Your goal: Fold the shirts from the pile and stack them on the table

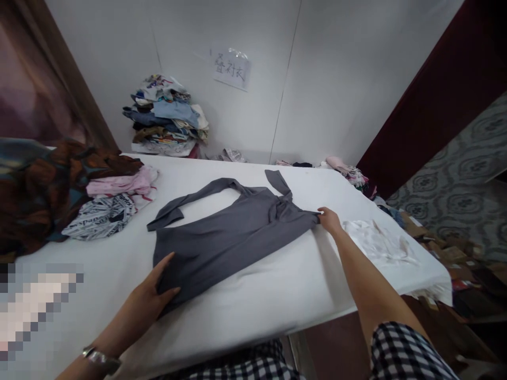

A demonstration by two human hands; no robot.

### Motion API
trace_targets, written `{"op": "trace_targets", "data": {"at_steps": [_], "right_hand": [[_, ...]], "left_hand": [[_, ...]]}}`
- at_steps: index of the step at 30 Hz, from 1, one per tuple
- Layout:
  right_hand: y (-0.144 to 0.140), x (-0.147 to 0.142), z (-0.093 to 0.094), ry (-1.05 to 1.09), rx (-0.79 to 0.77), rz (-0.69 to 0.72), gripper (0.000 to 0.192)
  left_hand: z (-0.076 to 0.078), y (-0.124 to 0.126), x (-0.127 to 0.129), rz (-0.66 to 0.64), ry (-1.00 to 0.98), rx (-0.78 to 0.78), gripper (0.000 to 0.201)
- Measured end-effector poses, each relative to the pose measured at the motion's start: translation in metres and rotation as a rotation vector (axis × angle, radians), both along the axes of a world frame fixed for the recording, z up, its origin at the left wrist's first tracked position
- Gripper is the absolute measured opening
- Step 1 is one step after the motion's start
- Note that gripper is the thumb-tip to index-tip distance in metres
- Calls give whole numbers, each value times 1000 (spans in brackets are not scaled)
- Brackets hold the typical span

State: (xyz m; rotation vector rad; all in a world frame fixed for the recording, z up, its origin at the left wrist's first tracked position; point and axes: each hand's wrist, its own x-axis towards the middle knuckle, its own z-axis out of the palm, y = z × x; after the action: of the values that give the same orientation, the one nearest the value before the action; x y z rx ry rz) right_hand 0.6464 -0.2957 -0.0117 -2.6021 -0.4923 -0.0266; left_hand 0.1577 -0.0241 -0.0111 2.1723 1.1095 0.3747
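Note:
A dark grey long-sleeved top (222, 232) lies spread at a slant on the white-covered table. One sleeve loops out along its far edge toward the left; the fabric is bunched near the other sleeve at the right. My left hand (152, 293), with a bracelet at the wrist, rests at the lower left end of the top, thumb and index finger spread apart on the cloth. At the opposite end, my right hand (329, 220) pinches a narrow grey tip of the top, slightly above the table. Part of each hand's fingers is hidden.
To the left lie a printed white and pink garment pile (114, 206) and brown patterned cloth (59, 190). A tall stack of folded clothes (166, 119) stands at the back. A white garment (376, 240) is on the right. The table's front edge (277, 333) is close to me.

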Motion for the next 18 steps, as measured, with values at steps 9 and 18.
{"op": "trace_targets", "data": {"at_steps": [9,18], "right_hand": [[4,-43,-1,-274,44,289,40],[27,-97,-30,-223,120,846,27]], "left_hand": [[-2,-6,5,6,-6,-140,87],[1,-6,14,161,-281,-1,59]]}}
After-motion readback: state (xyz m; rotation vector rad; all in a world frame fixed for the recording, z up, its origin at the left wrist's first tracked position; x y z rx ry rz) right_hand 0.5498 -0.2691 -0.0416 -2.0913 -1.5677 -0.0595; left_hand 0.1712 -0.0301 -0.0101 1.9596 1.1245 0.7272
